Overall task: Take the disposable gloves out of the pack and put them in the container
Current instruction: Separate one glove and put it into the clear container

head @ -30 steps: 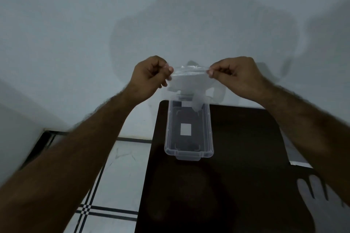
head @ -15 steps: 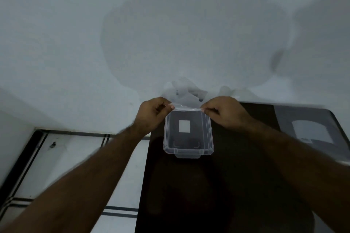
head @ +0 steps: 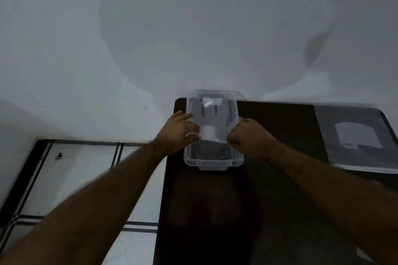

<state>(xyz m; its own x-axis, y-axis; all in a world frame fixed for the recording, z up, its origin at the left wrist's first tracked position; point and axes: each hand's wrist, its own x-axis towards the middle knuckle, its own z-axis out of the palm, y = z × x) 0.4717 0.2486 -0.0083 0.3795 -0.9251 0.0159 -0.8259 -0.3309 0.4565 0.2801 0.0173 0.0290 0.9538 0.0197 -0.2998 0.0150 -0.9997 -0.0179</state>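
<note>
A clear plastic container stands open on the dark table, near its far left corner. A thin see-through disposable glove lies spread flat over the container's far half, its fingers pointing away from me. My left hand pinches the glove's near edge at the container's left wall. My right hand pinches the same edge at the right wall. The grey glove pack lies flat on the table at the far right.
A white wall rises right behind the table's far edge. To the left of the table, a tiled floor with dark lines lies below. The near part of the table is in deep shadow.
Both hands came down and towards me with the glove, from above the container's far end to its rim. The glove, which hung bunched, is now spread flat over the container.
</note>
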